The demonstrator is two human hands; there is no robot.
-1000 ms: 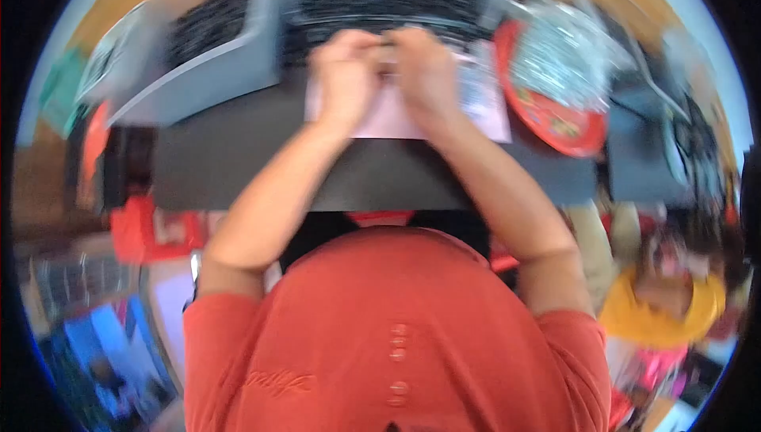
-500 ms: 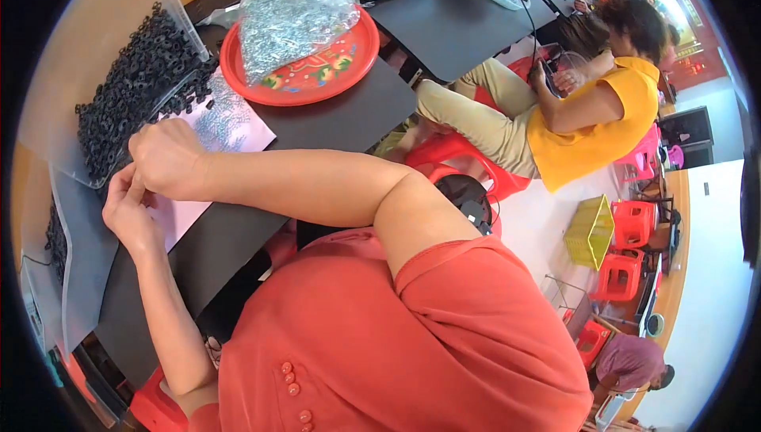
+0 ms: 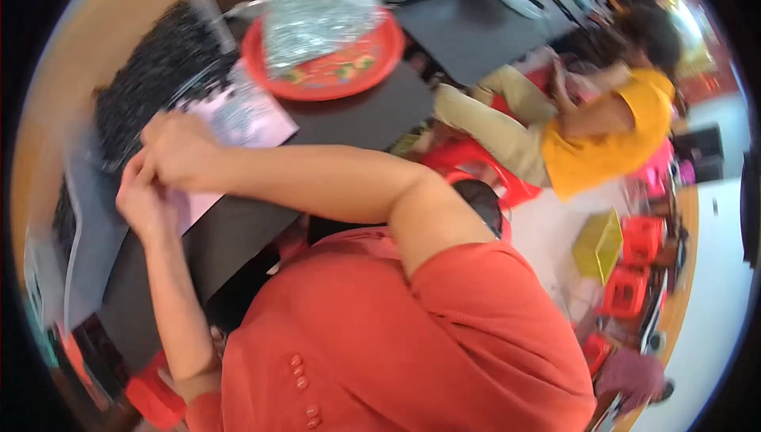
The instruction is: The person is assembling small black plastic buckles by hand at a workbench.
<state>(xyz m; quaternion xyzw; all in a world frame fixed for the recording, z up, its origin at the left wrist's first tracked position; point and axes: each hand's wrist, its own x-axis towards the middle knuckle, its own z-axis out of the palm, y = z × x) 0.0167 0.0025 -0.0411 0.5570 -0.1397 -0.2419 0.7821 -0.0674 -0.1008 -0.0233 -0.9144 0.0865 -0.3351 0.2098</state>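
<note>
My left hand (image 3: 147,202) and my right hand (image 3: 181,151) meet over the near edge of a pink sheet (image 3: 273,121), fingers curled and pressed together. Whatever they pinch is hidden between the fingers. Small silvery metal pieces (image 3: 244,117) lie spread on the sheet beyond my right hand. Just past my hands, a heap of small black parts (image 3: 162,67) fills a clear plastic bin (image 3: 75,51). Motion blurs the picture, so the shape of the parts is soft.
A red flowered tray (image 3: 333,87) bears a clear bag of silvery pieces (image 3: 321,20) on the dark table (image 3: 357,115). A second plastic bin (image 3: 87,226) stands left of my hands. To the right, a person in yellow (image 3: 610,139) sits on a red stool; a yellow basket (image 3: 598,246) stands on the floor.
The whole view has shifted and blurred, with the table things now a little farther right. My hands stay together over the pink sheet, closed as before.
</note>
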